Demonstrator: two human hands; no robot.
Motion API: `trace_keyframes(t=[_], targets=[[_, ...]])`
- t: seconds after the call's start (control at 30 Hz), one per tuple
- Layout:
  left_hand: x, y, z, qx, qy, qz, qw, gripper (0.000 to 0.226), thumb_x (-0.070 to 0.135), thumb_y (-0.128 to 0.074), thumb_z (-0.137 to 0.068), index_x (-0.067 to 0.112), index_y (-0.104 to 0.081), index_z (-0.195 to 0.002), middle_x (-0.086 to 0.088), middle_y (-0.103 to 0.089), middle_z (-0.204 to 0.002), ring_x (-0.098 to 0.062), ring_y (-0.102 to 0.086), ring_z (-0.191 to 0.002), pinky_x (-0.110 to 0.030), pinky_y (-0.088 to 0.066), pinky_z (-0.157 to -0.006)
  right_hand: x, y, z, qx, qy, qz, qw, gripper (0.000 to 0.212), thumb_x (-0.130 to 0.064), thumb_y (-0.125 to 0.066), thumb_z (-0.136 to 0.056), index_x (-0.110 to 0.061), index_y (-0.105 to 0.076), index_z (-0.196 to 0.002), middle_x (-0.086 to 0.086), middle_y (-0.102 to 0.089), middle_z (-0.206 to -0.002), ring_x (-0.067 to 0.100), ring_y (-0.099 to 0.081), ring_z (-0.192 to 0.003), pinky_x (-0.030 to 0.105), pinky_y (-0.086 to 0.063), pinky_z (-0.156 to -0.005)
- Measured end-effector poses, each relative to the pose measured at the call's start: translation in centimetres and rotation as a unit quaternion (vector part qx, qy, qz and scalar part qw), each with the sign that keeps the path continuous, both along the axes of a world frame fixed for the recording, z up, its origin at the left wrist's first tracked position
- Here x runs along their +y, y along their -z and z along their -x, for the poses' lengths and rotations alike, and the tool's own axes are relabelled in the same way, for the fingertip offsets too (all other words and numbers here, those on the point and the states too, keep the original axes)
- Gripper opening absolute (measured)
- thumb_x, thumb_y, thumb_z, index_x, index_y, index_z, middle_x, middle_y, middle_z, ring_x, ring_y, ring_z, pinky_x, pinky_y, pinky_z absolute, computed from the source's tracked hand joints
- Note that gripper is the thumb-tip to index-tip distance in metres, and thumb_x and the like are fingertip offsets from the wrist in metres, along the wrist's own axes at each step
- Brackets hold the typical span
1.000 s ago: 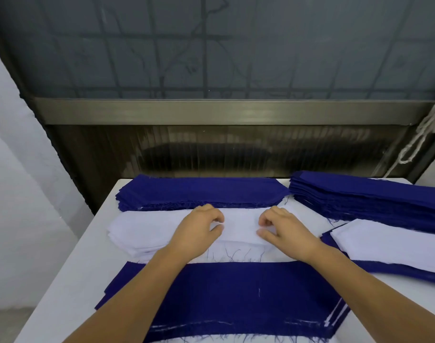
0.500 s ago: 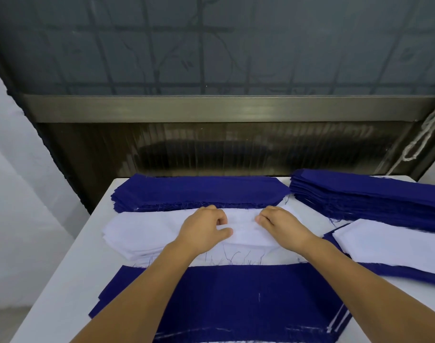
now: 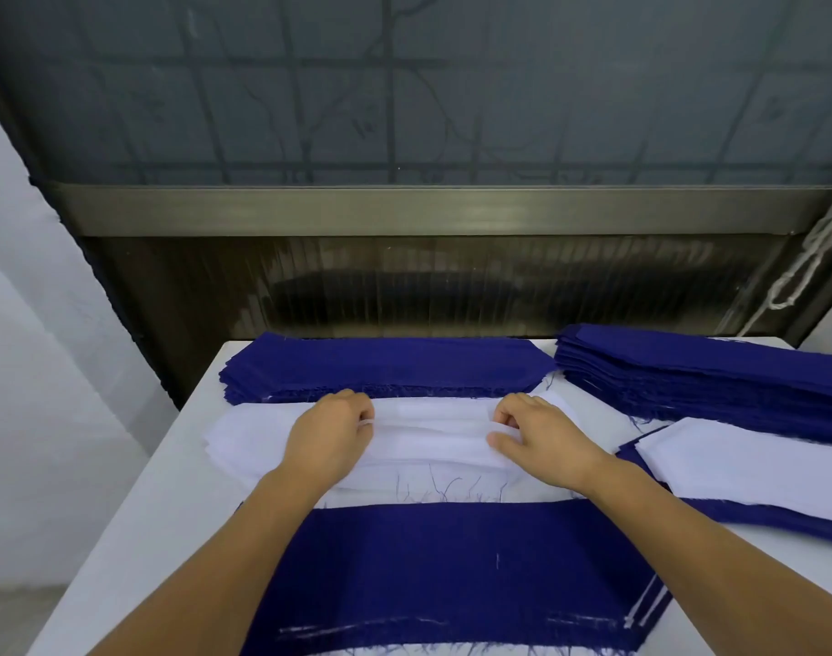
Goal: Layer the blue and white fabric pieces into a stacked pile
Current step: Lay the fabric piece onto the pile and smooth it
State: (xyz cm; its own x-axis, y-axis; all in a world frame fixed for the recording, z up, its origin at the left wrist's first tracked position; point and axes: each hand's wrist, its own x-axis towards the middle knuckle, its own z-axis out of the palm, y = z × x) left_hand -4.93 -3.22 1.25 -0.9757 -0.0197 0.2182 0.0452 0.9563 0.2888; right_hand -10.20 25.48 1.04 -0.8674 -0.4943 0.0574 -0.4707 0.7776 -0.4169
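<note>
While both hands — left (image 3: 331, 435), right (image 3: 544, 430) — pinch it, the top white piece (image 3: 433, 426) bunches.

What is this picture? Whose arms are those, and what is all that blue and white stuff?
The camera sits on a person's head and looks down, so you see their own arms. Their left hand and right hand each pinch the top sheet of a white cloth pile on a white table. Behind it lies a blue pile, with another blue pile to the right. Near the person lies a blue sheet. At the right edge, a white piece rests on blue cloth.
</note>
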Motion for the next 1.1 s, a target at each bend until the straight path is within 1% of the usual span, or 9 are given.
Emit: trace_keyframes(t=[0.17,0.27,0.47,0.63,0.7,0.8,0.97,1.03,1.1], targets=[[-2.3,0.1,-0.4,0.004,-0.02,-0.007,1.0,0.008,0.022,-0.055,-0.094,0.021,-0.063,-0.093,0.006,-0.059,-0.09,-0.01,-0.055,-0.078,-0.025,-0.051,-0.071,-1.3,-0.3,-0.5,0.069,0.013,-0.064,0.995,0.035,-0.063,-0.051,-0.086,-0.031,-0.045,-0.1,-0.013,-0.052,-0.096,0.01,-0.048,-0.088,0.025,-0.039,-0.078],[-2.3,0.3,-0.3,0.004,-0.026,-0.023,0.999,0.016,0.026,-0.052,-0.096,0.019,-0.066,-0.093,0.006,-0.059,-0.087,-0.01,-0.056,-0.076,-0.029,-0.053,-0.073,-3.1,-0.6,-0.9,0.131,0.021,-0.095,0.987,0.041,-0.065,-0.047,-0.088,-0.028,-0.048,-0.106,-0.011,-0.051,-0.097,0.01,-0.046,-0.088,0.026,-0.041,-0.08],[-4.3,0.5,-1.3,0.004,-0.044,-0.008,0.999,0.01,0.02,-0.06,-0.092,0.026,-0.065,-0.099,0.009,-0.06,-0.096,-0.007,-0.054,-0.08,-0.021,-0.049,-0.074,-2.6,-1.0,-1.1,0.184,0.031,-0.142,0.972,0.022,-0.033,-0.051,-0.093,-0.023,-0.047,-0.112,-0.005,-0.061,-0.103,0.015,-0.053,-0.086,0.025,-0.039,-0.073],[-5.6,-0.5,-3.7,0.031,-0.082,0.012,0.996,0.011,0.019,-0.057,-0.092,0.028,-0.056,-0.088,0.01,-0.057,-0.08,-0.007,-0.054,-0.069,-0.02,-0.047,-0.066,-0.1,-1.9,-2.2,0.18,0.019,-0.104,0.978,0.01,-0.02,-0.048,-0.096,-0.023,-0.054,-0.103,-0.009,-0.06,-0.096,0.01,-0.048,-0.08,0.018,-0.031,-0.069],[-5.6,-1.1,-5.2,0.028,-0.059,0.015,0.998,0.014,0.019,-0.057,-0.093,0.029,-0.056,-0.082,0.011,-0.058,-0.079,-0.006,-0.053,-0.069,-0.017,-0.045,-0.063,1.1,-2.5,-3.7,0.147,-0.001,-0.067,0.987,0.008,-0.021,-0.049,-0.097,-0.025,-0.056,-0.097,-0.012,-0.058,-0.092,0.008,-0.05,-0.08,0.018,-0.035,-0.069],[-5.7,-1.9,-8.1,-0.035,0.018,-0.009,0.999,0.008,0.03,-0.058,-0.094,0.037,-0.06,-0.092,0.023,-0.059,-0.092,-0.002,-0.056,-0.082,-0.007,-0.041,-0.07,3.9,-3.1,-6.7,0.037,-0.031,-0.03,0.998,0.013,-0.029,-0.048,-0.099,-0.035,-0.052,-0.088,-0.016,-0.058,-0.085,0.005,-0.055,-0.079,0.021,-0.046,-0.071],[-5.1,-3.5,-11.3,-0.259,0.136,-0.128,0.948,0.008,0.037,-0.061,-0.089,0.044,-0.066,-0.089,0.029,-0.063,-0.091,0.006,-0.059,-0.086,-0.013,-0.049,-0.075,7.5,-4.2,-10.0,-0.241,-0.054,0.0,0.969,0.013,-0.037,-0.055,-0.094,-0.036,-0.059,-0.081,-0.007,-0.064,-0.086,0.006,-0.058,-0.074,0.028,-0.049,-0.073],[-4.5,-4.0,-11.3,-0.277,0.15,-0.124,0.941,0.008,0.037,-0.061,-0.089,0.043,-0.067,-0.09,0.028,-0.064,-0.091,0.005,-0.059,-0.086,-0.013,-0.049,-0.076,7.8,-4.8,-9.9,-0.254,-0.044,-0.008,0.966,0.014,-0.037,-0.057,-0.092,-0.036,-0.06,-0.079,-0.008,-0.064,-0.084,0.005,-0.058,-0.073,0.027,-0.048,-0.073],[-3.9,-4.4,-10.8,-0.22,0.123,-0.122,0.96,0.008,0.035,-0.062,-0.09,0.042,-0.066,-0.089,0.027,-0.063,-0.089,0.01,-0.057,-0.088,-0.007,-0.046,-0.075,7.5,-4.9,-9.3,-0.203,-0.008,0.011,0.979,0.015,-0.034,-0.058,-0.093,-0.033,-0.06,-0.078,-0.009,-0.064,-0.081,0.009,-0.059,-0.073,0.028,-0.049,-0.074]])
